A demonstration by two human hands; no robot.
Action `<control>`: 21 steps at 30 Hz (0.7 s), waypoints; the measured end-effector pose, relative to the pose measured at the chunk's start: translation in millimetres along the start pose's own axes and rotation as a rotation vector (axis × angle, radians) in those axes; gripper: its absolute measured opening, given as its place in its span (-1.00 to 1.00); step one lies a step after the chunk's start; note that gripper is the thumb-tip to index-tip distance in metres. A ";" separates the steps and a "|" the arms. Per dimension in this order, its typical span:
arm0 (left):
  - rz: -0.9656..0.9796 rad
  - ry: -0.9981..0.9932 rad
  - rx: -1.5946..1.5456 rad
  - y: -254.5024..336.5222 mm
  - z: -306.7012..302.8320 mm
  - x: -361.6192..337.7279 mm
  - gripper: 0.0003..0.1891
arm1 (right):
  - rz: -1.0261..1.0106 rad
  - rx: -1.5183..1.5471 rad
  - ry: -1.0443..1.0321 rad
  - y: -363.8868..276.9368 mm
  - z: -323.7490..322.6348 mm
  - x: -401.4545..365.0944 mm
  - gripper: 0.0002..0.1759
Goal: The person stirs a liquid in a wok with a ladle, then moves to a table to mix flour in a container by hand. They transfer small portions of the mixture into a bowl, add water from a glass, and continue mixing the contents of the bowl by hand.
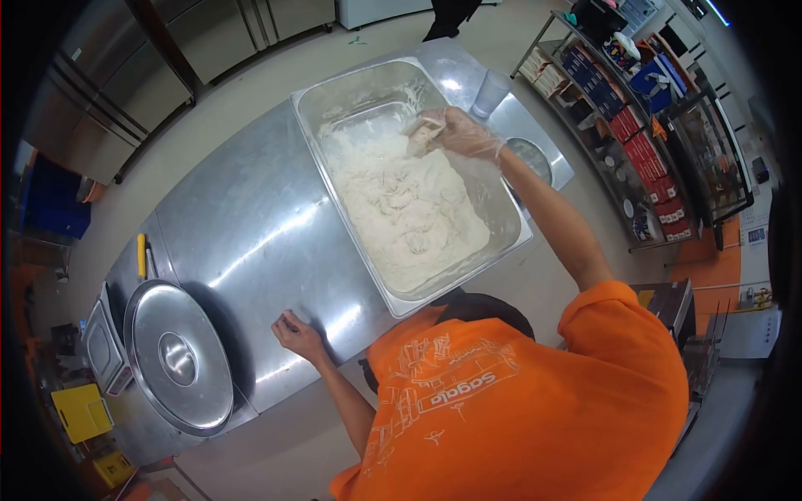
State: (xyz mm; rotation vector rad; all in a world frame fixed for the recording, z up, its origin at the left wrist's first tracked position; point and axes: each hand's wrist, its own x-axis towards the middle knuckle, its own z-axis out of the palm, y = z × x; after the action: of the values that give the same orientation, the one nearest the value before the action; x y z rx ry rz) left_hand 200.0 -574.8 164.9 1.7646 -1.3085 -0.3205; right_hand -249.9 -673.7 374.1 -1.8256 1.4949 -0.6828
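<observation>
My right hand (464, 136), in a clear plastic glove, is over the far right side of a deep steel pan (526, 237). Its fingers are closed on a flour-coated piece (424, 136), slightly blurred, whose kind I cannot make out. White flour (376, 242) fills much of the pan, with several lumpy coated pieces (418, 241) partly buried in it. Left of the pan, my left hand (298, 336) is held over the steel table (259, 267), its fingers curled in a loose fist with nothing visible in them.
A large round steel lid (200, 351) lies at the table's left, beside a scale (104, 342) and a yellow-handled tool (142, 257). A clear plastic cup (491, 93) and a round metal dish (535, 159) are right of the pan. A loaded shelf rack (601, 125) stands beyond.
</observation>
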 end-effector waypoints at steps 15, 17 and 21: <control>-0.025 0.009 -0.002 3.8 -1.7 3.8 -0.71 | 0.429 -0.948 -0.343 72.7 155.8 -62.8 0.21; -0.045 0.011 -0.021 7.5 -1.4 4.6 -0.72 | 0.382 -0.492 -0.420 70.2 165.4 -51.3 -0.01; -0.074 -0.003 -0.007 5.8 -3.3 4.1 -0.73 | 0.476 -0.179 -0.081 23.2 145.7 -34.1 -0.35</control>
State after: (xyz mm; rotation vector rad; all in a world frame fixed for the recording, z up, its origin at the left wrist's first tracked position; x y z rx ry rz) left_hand 200.2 -577.0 172.5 1.8099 -1.2451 -0.3684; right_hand -161.9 -618.3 264.1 -1.5096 1.8899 -0.2472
